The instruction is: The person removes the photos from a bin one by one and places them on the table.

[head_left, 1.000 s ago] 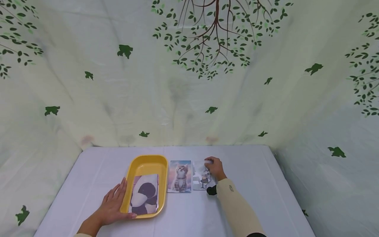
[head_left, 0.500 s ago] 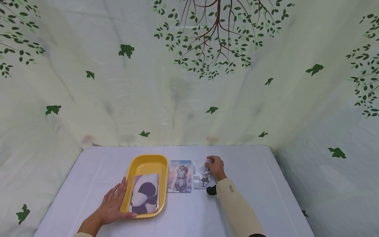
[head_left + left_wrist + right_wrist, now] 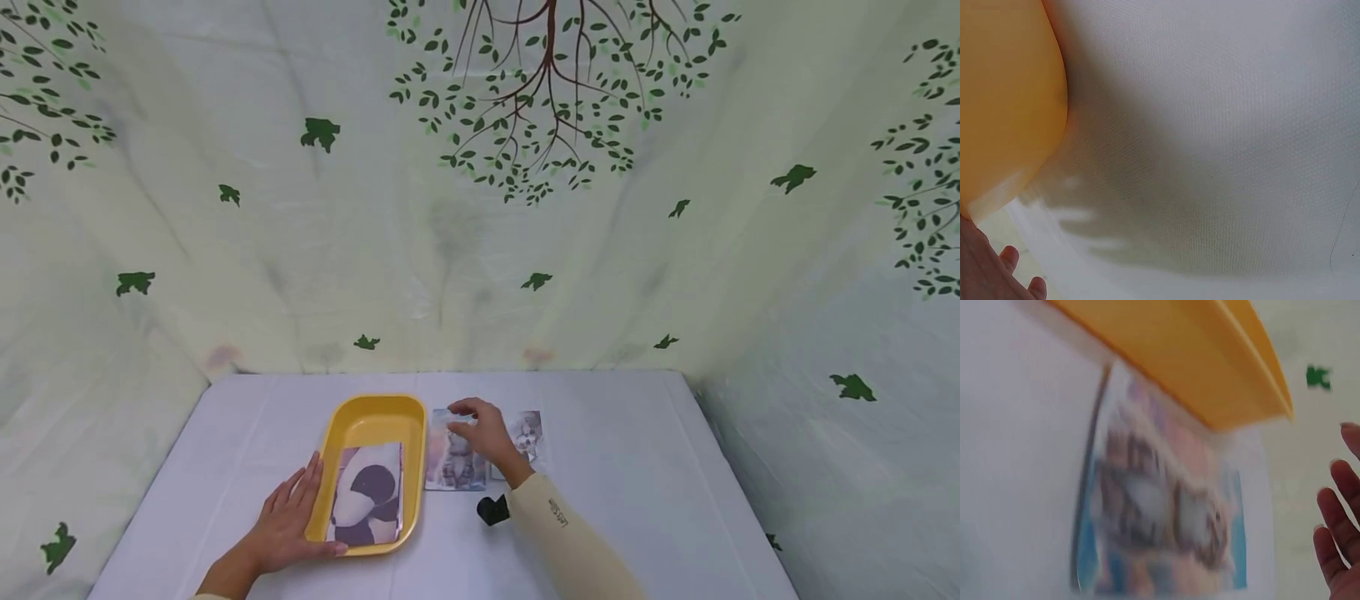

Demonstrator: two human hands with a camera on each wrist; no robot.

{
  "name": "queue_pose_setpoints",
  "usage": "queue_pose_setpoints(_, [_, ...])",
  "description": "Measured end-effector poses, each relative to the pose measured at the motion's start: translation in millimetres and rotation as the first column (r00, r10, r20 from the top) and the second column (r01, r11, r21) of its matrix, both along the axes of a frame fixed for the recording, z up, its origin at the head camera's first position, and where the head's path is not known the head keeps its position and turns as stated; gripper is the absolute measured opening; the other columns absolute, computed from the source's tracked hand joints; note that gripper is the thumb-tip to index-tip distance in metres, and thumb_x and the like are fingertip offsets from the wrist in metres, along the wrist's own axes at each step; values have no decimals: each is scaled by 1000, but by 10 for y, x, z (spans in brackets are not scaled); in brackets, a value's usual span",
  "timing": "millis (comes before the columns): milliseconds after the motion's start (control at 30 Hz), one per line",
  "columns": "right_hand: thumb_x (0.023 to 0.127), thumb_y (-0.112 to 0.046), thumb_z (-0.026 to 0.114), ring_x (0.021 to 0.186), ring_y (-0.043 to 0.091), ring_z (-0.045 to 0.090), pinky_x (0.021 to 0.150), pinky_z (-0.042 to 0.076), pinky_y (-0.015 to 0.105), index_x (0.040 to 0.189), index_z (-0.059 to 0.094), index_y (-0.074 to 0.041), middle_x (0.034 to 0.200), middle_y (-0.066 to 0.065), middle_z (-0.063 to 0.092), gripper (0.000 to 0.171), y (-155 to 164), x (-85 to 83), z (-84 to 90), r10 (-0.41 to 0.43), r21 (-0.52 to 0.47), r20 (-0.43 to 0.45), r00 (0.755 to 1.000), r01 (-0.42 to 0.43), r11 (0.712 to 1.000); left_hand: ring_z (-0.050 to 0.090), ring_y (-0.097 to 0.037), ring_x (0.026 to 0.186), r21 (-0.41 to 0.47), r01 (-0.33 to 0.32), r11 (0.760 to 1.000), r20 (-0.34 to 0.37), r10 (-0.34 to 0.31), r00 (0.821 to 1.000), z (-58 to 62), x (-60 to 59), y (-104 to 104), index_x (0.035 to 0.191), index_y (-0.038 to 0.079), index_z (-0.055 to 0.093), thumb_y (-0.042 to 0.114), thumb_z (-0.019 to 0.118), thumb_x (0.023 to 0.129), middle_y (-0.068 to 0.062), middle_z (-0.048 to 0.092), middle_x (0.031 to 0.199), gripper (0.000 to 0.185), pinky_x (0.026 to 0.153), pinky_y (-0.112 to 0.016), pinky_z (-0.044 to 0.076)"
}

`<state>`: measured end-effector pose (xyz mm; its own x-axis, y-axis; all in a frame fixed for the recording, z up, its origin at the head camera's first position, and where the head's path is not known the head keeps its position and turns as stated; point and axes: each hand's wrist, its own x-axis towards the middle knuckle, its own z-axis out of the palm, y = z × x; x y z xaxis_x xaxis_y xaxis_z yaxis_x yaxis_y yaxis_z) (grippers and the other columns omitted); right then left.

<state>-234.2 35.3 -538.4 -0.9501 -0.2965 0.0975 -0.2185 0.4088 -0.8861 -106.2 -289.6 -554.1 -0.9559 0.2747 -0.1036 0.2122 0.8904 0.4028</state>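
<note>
My left hand (image 3: 285,517) lies along the left side of a yellow tray (image 3: 375,407), fingers straight and thumb at the near rim. Inside the tray sits a stack of picture cards (image 3: 367,492), the top one showing a black-and-white close-up. My right hand (image 3: 486,432) hovers over a kitten card (image 3: 457,477), partly hiding it; in the right wrist view its fingers (image 3: 1338,519) are apart and hold nothing. Just right of the kitten card is a greyish picture card (image 3: 527,429), half covered by my right hand and wrist.
A white cloth covers the table (image 3: 637,467). Pale curtains (image 3: 450,250) printed with branches and green leaves stand behind it and on both sides. A black wrist-worn piece (image 3: 492,510) hangs below my right wrist.
My right hand has moved left, from the greyish card to above the kitten card, uncovering the greyish card's upper part. The left hand and the tray have stayed in place.
</note>
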Motion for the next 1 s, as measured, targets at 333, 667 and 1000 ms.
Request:
queue_pose_setpoints(333, [87, -13, 72, 109, 24, 59, 97, 47, 41, 118, 66, -9, 109, -3, 69, 31, -661, 252, 71, 85, 1, 134, 987, -86, 996, 16, -47, 136, -11, 1, 1000, -7, -1, 1000, -19, -13, -6, 153, 2, -4, 68, 72, 65, -21, 7, 158, 134, 106, -65, 12])
queue_pose_setpoints(667, [88, -8, 70, 108, 25, 60, 94, 48, 34, 115, 66, -4, 110, 1, 67, 28, -1048, 325, -89, 101, -43, 22, 995, -100, 994, 18, -47, 136, -22, -1, 1000, 5, 1, 1000, -28, 4, 10, 153, 1, -5, 69, 71, 65, -22, 9, 158, 134, 106, -66, 13])
queue_pose_setpoints(1000, [86, -7, 71, 102, 21, 61, 84, 51, 24, 113, 68, -5, 104, -2, 65, 27, -1279, 356, -117, 17, 10, 71, 997, -18, 1000, 16, -47, 136, -30, -9, 1000, 23, 9, 1000, -7, -11, 15, 152, 0, -4, 69, 70, 66, -21, 8, 158, 133, 106, -67, 13])
